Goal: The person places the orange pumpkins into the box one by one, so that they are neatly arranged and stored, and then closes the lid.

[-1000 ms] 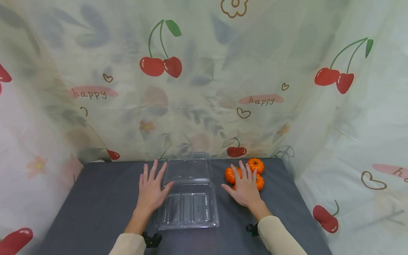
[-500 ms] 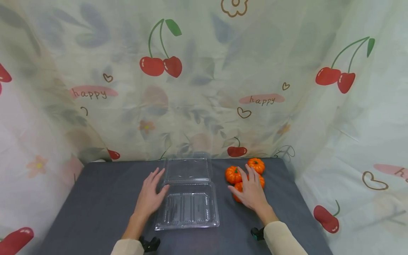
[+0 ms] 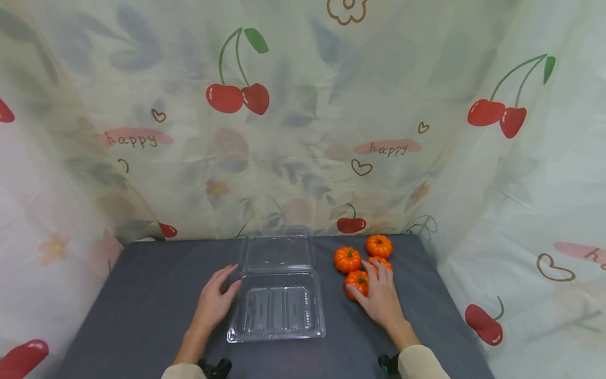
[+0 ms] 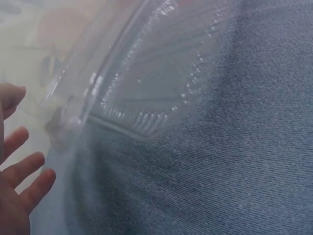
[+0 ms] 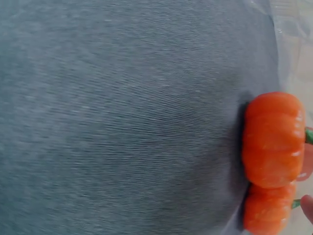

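Several small orange pumpkins with green stems sit clustered at the right of the table. My right hand [image 3: 382, 300] is over the near side of them, thumb at the front pumpkin [image 3: 355, 284] and fingers loosely bent over another pumpkin [image 3: 384, 260], partly hiding it. In the right wrist view a pumpkin [image 5: 273, 139] shows large, with one fingertip [image 5: 308, 204] at the edge. A clear plastic clamshell box [image 3: 276, 336] lies with its lid [image 3: 276, 253] folded back. Beside its left edge hovers my left hand [image 3: 212, 302], fingers relaxed, holding nothing.
A dark grey cloth covers the table [image 3: 142, 316]. Pale curtains [image 3: 293, 131] printed with cherries enclose its back and sides. Two more pumpkins, one at left [image 3: 347, 260] and one at back [image 3: 379, 246], belong to the cluster.
My right hand has drawn back and right, uncovering more of the pumpkins, and its fingers have bent. My left hand has moved back and left off the box, its fingers less spread.
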The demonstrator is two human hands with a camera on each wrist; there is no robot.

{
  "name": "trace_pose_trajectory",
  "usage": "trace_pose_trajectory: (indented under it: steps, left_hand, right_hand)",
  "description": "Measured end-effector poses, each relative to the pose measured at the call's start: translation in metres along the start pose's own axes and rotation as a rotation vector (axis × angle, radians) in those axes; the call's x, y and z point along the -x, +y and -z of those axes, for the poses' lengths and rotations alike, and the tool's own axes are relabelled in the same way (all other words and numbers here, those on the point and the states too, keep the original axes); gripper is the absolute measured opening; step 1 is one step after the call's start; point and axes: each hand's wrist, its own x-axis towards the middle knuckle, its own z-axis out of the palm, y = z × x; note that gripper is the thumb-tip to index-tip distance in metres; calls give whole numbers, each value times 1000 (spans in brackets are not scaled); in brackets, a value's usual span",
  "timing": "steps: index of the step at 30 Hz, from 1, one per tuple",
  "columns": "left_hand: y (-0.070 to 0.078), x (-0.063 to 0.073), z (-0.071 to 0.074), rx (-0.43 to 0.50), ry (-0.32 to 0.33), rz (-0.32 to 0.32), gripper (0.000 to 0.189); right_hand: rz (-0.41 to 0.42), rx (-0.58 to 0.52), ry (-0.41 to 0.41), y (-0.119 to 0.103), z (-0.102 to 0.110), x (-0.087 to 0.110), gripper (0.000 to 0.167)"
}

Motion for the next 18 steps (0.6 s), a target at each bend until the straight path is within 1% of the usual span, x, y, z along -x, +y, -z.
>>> trace_pose_trajectory:
  steps: [3,5,9,12,18]
  left_hand:
    - [-2,2,0,-4,22,13,44]
    - [-2,3,-1,4,24,26,43]
    - [-4,5,-3,33,8,62,41]
    - [-7,7,-4,43,-2,89,40]
    - [-11,11,-7,42,-8,121,37]
  right_hand:
    - [-23,-17,11,1,-2,5,75]
    - [-34,-22,22,2,-4,8,73]
    - [-47,-19,29,4,-8,11,67]
    - [-72,-28,20,5,-12,13,60]
    - [-133,-88,31,3,-16,20,47]
